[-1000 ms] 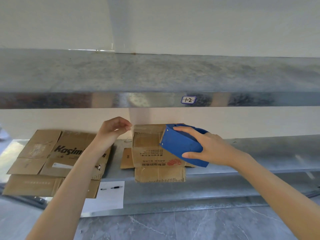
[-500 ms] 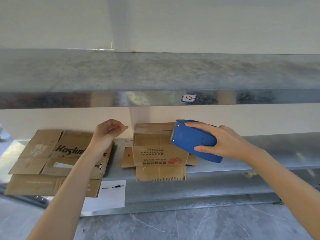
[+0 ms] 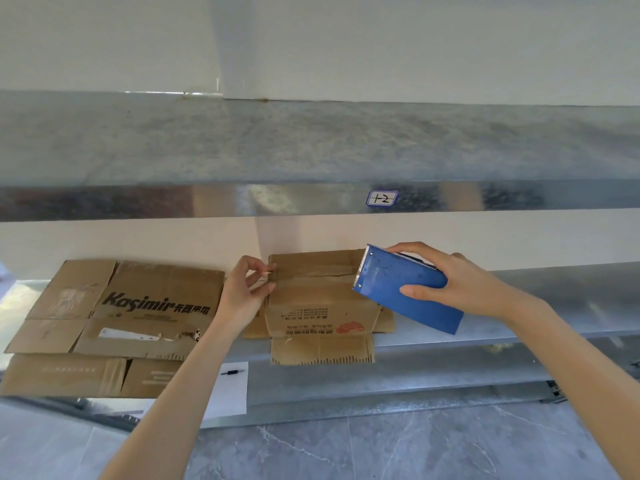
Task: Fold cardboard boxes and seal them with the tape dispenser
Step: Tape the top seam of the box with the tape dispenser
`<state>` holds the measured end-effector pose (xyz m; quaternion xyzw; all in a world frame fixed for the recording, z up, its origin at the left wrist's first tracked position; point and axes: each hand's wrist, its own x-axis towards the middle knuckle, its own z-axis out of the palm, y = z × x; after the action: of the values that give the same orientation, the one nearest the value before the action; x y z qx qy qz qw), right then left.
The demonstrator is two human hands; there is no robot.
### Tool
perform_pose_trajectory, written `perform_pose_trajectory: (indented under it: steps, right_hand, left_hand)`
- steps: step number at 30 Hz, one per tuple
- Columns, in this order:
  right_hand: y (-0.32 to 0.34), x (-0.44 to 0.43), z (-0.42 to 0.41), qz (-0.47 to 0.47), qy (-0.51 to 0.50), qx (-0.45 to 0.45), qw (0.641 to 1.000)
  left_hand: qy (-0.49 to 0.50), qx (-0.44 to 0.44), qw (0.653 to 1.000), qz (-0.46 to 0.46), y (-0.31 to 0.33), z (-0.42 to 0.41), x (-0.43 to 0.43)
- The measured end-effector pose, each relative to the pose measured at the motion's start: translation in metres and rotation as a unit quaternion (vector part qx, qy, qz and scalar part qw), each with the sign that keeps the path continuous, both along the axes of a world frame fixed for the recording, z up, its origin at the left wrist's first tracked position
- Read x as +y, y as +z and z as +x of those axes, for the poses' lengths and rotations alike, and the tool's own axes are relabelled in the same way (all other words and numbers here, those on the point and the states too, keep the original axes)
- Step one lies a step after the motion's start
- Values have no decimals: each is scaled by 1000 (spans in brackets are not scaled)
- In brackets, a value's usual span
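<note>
Head view, the only one I've got. The small cardboard box (image 3: 318, 306) sits centre frame on the lower metal shelf (image 3: 536, 306), top flaps folded in, and the seam runs left-right across the top. Its front bottom flap hangs over the shelf edge. The left hand (image 3: 247, 289) is at the box's upper left corner, thumb and fingers pinched on the flap edge. I can't tell if a tape end is under them. The right hand (image 3: 460, 285) is wrapped round the blue tape dispenser (image 3: 405, 292), fingers over the top and thumb on the near side, with the toothed edge pointing left at the right end of the seam. I can't see any tape. My read is that the seal pass is about to run or finish. To do it well: keep the left hand pinning the flaps flush, keep the dispenser low and centred on the seam, run past the corner onto the side wall, then tilt onto the teeth to cut cleanly. The risk I see is the light box sliding. Left of frame is a flattened Kasimir carton (image 3: 138, 306), and below it a paper sheet (image 3: 228, 393) with a pen (image 3: 232, 372).
</note>
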<state>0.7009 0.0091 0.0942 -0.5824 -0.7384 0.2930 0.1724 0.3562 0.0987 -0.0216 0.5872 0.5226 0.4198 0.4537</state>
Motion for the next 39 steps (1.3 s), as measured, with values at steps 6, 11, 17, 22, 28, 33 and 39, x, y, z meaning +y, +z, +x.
perform_pose_trajectory:
  steps: [6,11,17,22,28,33,39]
  right_hand:
    - [8,8,2,-26,3,-23,999]
    - [17,29,0,-43,-6,-39,998]
    - [10,45,-1,-67,13,-29,997]
    - [0,41,7,-84,22,-27,996]
    - [-3,39,13,-99,18,-9,995]
    - [-6,41,16,-122,17,6,992]
    - [-6,46,18,-136,22,-13,990]
  left_hand:
    - [-19,-25,1000,5,-3,3,-2]
    - [-18,-36,999,9,-5,3,-2]
    - [-33,-51,998,4,-9,-4,-2]
    - [-71,-48,996,-12,-5,3,-1]
    - [-81,-38,996,-12,-3,3,4]
    - [-71,-31,997,-14,0,4,1]
    - [-9,43,998,-40,7,6,-1]
